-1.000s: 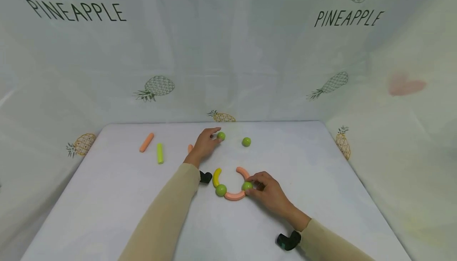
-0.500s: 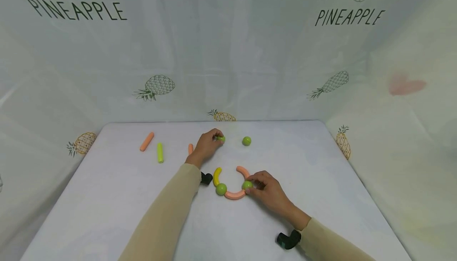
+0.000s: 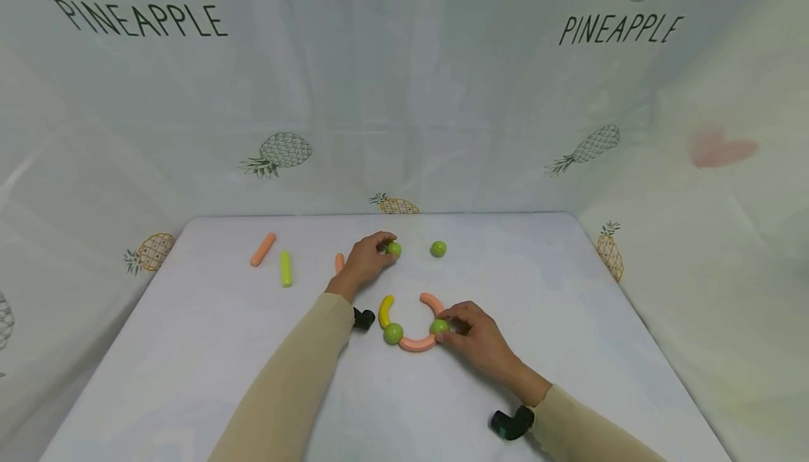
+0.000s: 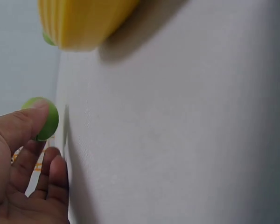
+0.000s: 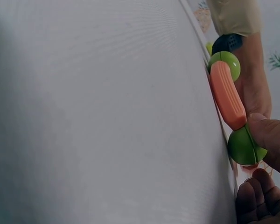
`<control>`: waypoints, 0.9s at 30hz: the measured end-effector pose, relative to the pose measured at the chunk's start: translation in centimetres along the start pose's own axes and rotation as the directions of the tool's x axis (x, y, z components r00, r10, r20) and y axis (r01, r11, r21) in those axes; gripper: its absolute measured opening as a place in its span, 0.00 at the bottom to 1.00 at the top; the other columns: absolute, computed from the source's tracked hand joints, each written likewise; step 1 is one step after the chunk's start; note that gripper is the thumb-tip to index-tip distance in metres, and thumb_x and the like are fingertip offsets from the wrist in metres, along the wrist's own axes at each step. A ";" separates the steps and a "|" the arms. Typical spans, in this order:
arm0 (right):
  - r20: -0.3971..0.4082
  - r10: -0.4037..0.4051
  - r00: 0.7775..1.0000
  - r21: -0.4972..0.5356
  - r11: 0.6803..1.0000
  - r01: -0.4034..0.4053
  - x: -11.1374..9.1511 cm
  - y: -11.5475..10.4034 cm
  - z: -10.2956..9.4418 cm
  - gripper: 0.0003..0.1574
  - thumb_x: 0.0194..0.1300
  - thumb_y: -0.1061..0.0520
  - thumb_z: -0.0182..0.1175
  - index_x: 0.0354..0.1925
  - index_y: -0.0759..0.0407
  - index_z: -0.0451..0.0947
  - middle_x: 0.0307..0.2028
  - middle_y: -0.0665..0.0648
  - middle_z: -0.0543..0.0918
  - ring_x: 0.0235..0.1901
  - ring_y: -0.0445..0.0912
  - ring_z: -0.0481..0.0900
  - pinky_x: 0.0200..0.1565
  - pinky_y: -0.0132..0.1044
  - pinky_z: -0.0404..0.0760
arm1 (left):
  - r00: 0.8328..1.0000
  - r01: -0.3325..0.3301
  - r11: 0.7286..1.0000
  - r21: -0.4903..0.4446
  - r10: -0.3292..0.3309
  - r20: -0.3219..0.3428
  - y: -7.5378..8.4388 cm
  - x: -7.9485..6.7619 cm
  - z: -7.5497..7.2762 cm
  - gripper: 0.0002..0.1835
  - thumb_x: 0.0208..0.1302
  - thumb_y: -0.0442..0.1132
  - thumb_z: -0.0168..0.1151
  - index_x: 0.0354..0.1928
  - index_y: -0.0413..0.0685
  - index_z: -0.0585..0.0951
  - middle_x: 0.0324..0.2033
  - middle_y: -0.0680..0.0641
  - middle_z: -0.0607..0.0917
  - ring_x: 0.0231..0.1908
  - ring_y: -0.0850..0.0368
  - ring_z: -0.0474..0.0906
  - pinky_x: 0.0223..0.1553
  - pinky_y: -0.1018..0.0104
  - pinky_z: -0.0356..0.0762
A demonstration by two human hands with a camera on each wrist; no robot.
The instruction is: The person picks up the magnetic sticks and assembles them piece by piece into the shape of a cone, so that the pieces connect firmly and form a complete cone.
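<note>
At the back of the table, my left hand (image 3: 366,258) pinches a small green ball (image 3: 395,248) between thumb and fingers. The left wrist view shows the thumb pressed on this ball (image 4: 45,122), close over the table surface. My right hand (image 3: 477,339) holds another green ball (image 3: 439,327), which joins two curved orange pieces. One curved orange piece (image 3: 417,345) runs from it to a third green ball (image 3: 393,333); the other orange piece (image 3: 432,302) arcs away at the far right. A curved yellow piece (image 3: 385,311) rises from the left ball. Together they form an open ring.
Another green ball (image 3: 439,248) lies at the back, right of my left hand. On the left lie an orange stick (image 3: 262,249) and a yellow-green stick (image 3: 286,269). An orange piece (image 3: 339,262) is partly hidden behind my left wrist. A pineapple-print curtain (image 3: 404,97) hangs behind the table.
My left fingers have closed on the back green ball, and hand and ball have shifted slightly toward me. My right hand stays on its ball, and the ring of pieces keeps its shape.
</note>
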State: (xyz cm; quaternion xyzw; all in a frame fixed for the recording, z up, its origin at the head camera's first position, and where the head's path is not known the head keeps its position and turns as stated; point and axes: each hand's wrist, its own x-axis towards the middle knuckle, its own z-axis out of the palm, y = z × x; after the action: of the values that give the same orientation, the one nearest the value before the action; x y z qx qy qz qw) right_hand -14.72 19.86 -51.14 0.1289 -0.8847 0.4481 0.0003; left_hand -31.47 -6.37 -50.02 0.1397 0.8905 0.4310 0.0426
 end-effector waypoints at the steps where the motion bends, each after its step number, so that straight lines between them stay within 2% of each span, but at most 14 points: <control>1: -0.001 -0.003 1.000 -0.001 1.000 0.003 0.0 0.0 0.0 0.18 0.63 0.53 0.78 0.51 0.47 0.88 0.47 0.47 0.83 0.40 0.41 0.77 0.43 0.31 0.79 | 1.000 -0.001 1.000 -0.009 0.001 0.002 0.0 -0.1 0.0 0.22 0.73 0.41 0.69 0.67 0.51 0.80 0.60 0.47 0.84 0.62 0.47 0.78 0.66 0.50 0.75; 7: -0.003 0.004 1.000 -0.015 1.000 -0.004 0.0 0.0 0.1 0.18 0.63 0.53 0.78 0.51 0.47 0.88 0.48 0.47 0.83 0.41 0.42 0.78 0.44 0.32 0.79 | 1.000 0.002 0.997 -0.075 0.000 0.020 0.8 -1.5 -0.2 0.22 0.71 0.38 0.70 0.65 0.50 0.82 0.57 0.48 0.85 0.58 0.49 0.80 0.62 0.51 0.78; 14: -0.002 0.022 1.000 -0.029 0.999 -0.022 0.0 -0.3 0.0 0.18 0.63 0.54 0.78 0.51 0.47 0.88 0.48 0.48 0.83 0.41 0.42 0.78 0.44 0.31 0.79 | 0.999 0.018 0.996 -0.087 -0.015 0.038 2.3 -3.6 0.0 0.19 0.69 0.38 0.72 0.60 0.51 0.83 0.53 0.50 0.86 0.56 0.51 0.81 0.59 0.53 0.79; 21: 0.000 0.018 1.000 -0.033 0.999 -0.018 0.1 -0.1 0.1 0.18 0.63 0.54 0.77 0.51 0.47 0.87 0.47 0.48 0.82 0.41 0.42 0.77 0.45 0.32 0.79 | 0.996 0.037 0.997 -0.065 -0.031 0.089 2.7 -5.8 0.6 0.18 0.68 0.41 0.74 0.58 0.55 0.82 0.48 0.52 0.85 0.51 0.54 0.79 0.55 0.56 0.80; 27: -0.003 0.019 1.000 -0.035 0.999 -0.019 0.0 0.0 0.1 0.18 0.63 0.54 0.78 0.52 0.46 0.87 0.47 0.47 0.82 0.41 0.42 0.77 0.45 0.32 0.78 | 0.994 0.032 0.999 0.014 -0.033 0.107 2.4 -7.1 1.5 0.17 0.67 0.42 0.75 0.56 0.57 0.83 0.46 0.54 0.85 0.48 0.55 0.78 0.50 0.59 0.78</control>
State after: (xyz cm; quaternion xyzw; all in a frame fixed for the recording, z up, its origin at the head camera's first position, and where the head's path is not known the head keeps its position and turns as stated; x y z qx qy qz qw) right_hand -14.74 19.74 -51.22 0.1200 -0.8936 0.4326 -0.0006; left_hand -23.90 -5.90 -49.40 0.1484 0.8916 0.4167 0.0965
